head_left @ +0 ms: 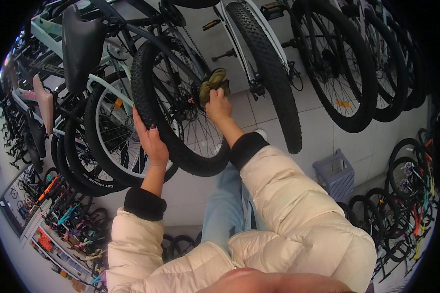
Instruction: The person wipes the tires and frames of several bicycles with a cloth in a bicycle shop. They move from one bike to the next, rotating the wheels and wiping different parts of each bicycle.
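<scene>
My right hand (219,106) grips a bunched olive-green cloth (214,82) against the hub area of a bicycle's rear wheel. That wheel has a wide, knobbed black tyre (145,88), thin spokes and a dark frame around its hub. My fingers and the cloth partly hide the hub and frame end. Flat along the outer left side of the same tyre lies my left hand (152,144), fingers stretched out and thumb apart. A black saddle (81,51) stands to the upper left of this wheel.
Close on the right is a white-framed bicycle's fat tyre (271,73), with more black wheels (337,66) beyond. White-rimmed wheels (112,128) stand close on the left. A grey plastic stool (335,174) sits on the tiled floor (311,124). Small bicycles (407,205) line the right side.
</scene>
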Motion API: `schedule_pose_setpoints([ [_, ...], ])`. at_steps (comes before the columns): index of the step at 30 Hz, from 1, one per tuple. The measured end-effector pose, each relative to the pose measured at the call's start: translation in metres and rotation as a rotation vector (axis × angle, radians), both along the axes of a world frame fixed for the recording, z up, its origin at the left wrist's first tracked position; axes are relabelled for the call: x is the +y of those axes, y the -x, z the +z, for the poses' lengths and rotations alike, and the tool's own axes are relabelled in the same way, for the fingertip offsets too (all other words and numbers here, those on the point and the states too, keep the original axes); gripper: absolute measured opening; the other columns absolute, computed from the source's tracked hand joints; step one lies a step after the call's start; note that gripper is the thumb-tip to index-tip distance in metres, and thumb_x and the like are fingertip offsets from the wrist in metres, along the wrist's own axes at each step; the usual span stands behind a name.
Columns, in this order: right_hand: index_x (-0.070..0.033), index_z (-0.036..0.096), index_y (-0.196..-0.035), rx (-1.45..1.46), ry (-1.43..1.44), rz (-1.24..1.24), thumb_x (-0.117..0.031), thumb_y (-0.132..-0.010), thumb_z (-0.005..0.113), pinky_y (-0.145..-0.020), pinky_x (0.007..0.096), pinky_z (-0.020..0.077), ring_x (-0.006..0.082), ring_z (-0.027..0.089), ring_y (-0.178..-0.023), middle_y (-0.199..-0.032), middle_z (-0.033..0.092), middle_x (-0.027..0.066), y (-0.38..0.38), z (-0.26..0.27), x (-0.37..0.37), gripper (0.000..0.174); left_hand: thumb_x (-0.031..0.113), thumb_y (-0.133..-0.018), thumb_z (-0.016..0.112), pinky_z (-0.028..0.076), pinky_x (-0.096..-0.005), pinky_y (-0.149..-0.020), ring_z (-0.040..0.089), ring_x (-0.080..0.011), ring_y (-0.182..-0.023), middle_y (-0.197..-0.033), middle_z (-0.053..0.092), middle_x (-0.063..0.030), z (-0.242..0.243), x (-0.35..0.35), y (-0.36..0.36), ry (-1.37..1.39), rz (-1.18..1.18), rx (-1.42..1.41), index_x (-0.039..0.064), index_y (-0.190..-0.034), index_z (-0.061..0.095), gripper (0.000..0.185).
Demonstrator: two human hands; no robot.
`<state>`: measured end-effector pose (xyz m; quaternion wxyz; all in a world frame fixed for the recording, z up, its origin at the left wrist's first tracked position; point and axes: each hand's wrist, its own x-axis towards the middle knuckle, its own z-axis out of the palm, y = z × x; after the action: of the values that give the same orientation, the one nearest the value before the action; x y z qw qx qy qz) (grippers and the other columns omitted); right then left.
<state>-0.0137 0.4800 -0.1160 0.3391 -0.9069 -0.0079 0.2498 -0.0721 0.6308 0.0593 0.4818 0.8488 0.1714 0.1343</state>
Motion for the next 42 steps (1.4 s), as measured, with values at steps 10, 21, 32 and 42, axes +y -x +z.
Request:
schedule_pose_setpoints([
  [10, 0.005, 0.056, -0.11, -0.243, -0.913, -0.306, -0.02, -0.083, 0.052, -0.1, 0.0388, 0.0361, 0.0377, 0.046, -0.111, -0.119, 0.044, 0.0212, -0.097, 0.067, 0.092, 0.037, 0.02, -0.089, 0.038, 0.016, -0.0368, -0.114, 0.026, -0.0313, -0.14, -0.15, 0.029, -0.0193, 0.0, 0.001, -0.001, -0.032, 0.02, 0.042, -0.005, -0.144, 0.026, 0.062],
  [21, 0.004, 0.047, -0.104, -0.026, -0.904, -0.09, -0.015, -0.087, 0.044, -0.089, 0.0452, 0.0414, 0.0435, 0.048, -0.103, -0.109, 0.045, 0.023, 0.046, 0.1, 0.049, 0.026, 0.022, -0.091, 0.037, 0.018, -0.0371, -0.113, 0.029, -0.0323, -0.138, -0.148, 0.032, -0.0202, -0.002, 0.004, -0.004, -0.039, 0.012, -0.007, -0.007, -0.143, 0.029, 0.06],
  [32, -0.001, 0.039, -0.121, 0.411, -0.325, 0.068, -0.024, -0.088, 0.043, -0.087, 0.0509, 0.0435, 0.045, 0.05, -0.106, -0.118, 0.044, 0.0224, 0.178, 0.018, -0.064, 0.041, 0.013, -0.09, 0.037, 0.018, -0.0344, -0.113, 0.03, -0.0304, -0.138, -0.149, 0.031, -0.0185, 0.001, 0.0, 0.0, -0.101, 0.022, 0.029, -0.004, -0.145, 0.026, 0.059],
  [42, -0.008, 0.041, -0.129, 0.43, -0.138, -0.101, -0.028, -0.085, 0.048, -0.085, 0.0519, 0.0469, 0.0421, 0.054, -0.106, -0.125, 0.044, 0.0197, 0.188, -0.015, -0.048, 0.049, 0.016, -0.093, 0.037, 0.018, -0.0349, -0.113, 0.029, -0.0294, -0.138, -0.149, 0.03, -0.0191, -0.003, 0.005, 0.001, -0.085, -0.025, -0.004, -0.005, -0.145, 0.026, 0.057],
])
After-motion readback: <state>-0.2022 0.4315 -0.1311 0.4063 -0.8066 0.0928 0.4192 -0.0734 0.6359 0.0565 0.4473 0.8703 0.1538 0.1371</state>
